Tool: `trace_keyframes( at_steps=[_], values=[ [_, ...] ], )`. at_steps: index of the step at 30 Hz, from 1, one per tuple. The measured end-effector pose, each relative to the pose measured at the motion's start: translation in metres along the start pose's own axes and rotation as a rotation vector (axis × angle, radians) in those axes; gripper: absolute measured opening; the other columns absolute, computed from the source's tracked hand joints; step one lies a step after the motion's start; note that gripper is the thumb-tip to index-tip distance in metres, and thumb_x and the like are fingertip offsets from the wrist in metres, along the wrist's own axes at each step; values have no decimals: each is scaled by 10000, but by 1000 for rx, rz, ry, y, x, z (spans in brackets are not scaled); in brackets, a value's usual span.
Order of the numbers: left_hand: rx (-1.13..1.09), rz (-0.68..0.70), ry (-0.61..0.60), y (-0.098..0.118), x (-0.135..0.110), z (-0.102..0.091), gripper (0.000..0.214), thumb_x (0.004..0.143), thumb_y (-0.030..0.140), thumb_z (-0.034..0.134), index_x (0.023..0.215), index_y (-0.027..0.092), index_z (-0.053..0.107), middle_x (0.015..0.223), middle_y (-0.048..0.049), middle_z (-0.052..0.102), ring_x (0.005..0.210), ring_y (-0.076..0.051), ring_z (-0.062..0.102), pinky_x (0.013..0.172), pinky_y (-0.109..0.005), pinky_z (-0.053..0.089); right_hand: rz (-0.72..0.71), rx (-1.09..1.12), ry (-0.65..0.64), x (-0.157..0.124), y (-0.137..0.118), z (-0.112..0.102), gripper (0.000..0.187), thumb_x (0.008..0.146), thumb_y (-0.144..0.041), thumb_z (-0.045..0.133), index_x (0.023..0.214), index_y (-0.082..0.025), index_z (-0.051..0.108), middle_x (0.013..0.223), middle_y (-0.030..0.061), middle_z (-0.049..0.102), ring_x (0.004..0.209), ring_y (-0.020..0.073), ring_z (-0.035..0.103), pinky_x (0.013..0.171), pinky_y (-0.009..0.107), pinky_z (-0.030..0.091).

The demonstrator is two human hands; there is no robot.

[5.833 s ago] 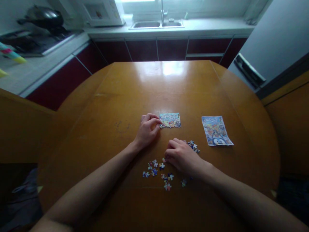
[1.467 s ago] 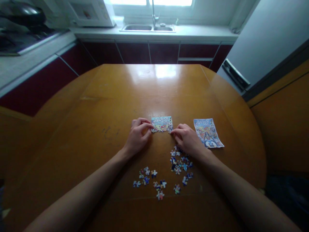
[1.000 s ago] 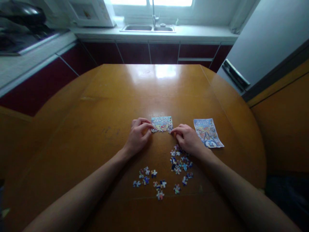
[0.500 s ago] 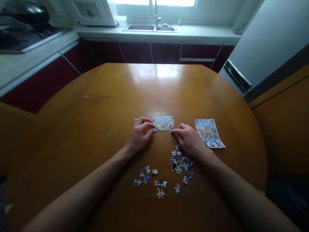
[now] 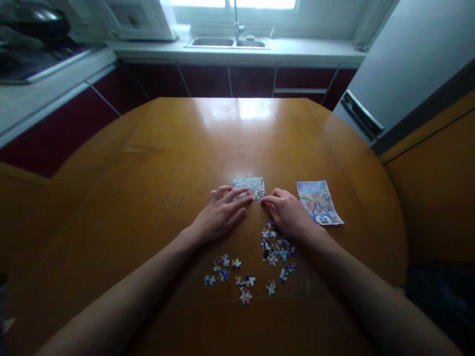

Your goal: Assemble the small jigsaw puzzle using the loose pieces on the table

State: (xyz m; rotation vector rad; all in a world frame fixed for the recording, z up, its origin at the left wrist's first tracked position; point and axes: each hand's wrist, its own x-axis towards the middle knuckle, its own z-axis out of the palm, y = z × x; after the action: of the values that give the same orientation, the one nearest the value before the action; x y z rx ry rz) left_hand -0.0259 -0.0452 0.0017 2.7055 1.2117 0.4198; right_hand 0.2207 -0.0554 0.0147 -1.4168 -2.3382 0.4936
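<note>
A partly joined jigsaw puzzle (image 5: 256,184) lies flat on the wooden table, its lower edge uneven. My left hand (image 5: 222,212) rests with fingers stretched over the puzzle's left and lower part, hiding some of it. At the lower right corner, my right hand (image 5: 287,210) pinches a small puzzle piece (image 5: 261,201), mostly covered by the fingertips. Loose puzzle pieces (image 5: 274,247) are heaped just below my right hand, partly under the wrist. More loose pieces (image 5: 223,267) lie nearer to me, between my forearms.
To the right of my right hand lies a printed picture sheet (image 5: 319,202) with a slightly curled corner. The table (image 5: 166,148) has rounded sides. Beyond it are a counter with a sink (image 5: 230,43), a stove with a pan (image 5: 35,22) and a refrigerator (image 5: 401,64).
My left hand has moved right from the puzzle's left edge, its fingers now spread across the lower part. My right hand stays at the lower right corner. The view has shifted slightly.
</note>
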Motion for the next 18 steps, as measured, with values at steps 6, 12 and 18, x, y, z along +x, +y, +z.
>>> trace_keyframes(
  at_steps=[6, 12, 18],
  values=[
    [9, -16, -3, 2, 1, -2, 367, 1010, 343, 472, 1372, 351, 529, 1468, -11, 474, 1251, -298, 367, 1065, -504, 314, -37, -85, -36, 0, -5, -5, 292, 940, -127, 475, 1085, -216, 712, 969, 98, 641, 892, 211, 561, 766, 328, 438],
    [2, -23, -3, 2, 2, -2, 366, 1005, 347, 477, 1367, 343, 532, 1437, -34, 478, 1247, -294, 367, 1078, -509, 314, -22, -78, -31, 2, -7, -6, 290, 972, -171, 457, 1081, -216, 722, 950, 103, 646, 876, 211, 567, 774, 337, 449],
    [-1, -21, -10, 1, 1, -2, 376, 996, 350, 494, 1371, 346, 527, 1411, -46, 483, 1244, -288, 370, 1076, -502, 337, 116, 219, 31, 6, 2, 1, 275, 916, -135, 513, 1011, -215, 758, 940, 84, 698, 887, 200, 629, 824, 346, 492]
  ],
)
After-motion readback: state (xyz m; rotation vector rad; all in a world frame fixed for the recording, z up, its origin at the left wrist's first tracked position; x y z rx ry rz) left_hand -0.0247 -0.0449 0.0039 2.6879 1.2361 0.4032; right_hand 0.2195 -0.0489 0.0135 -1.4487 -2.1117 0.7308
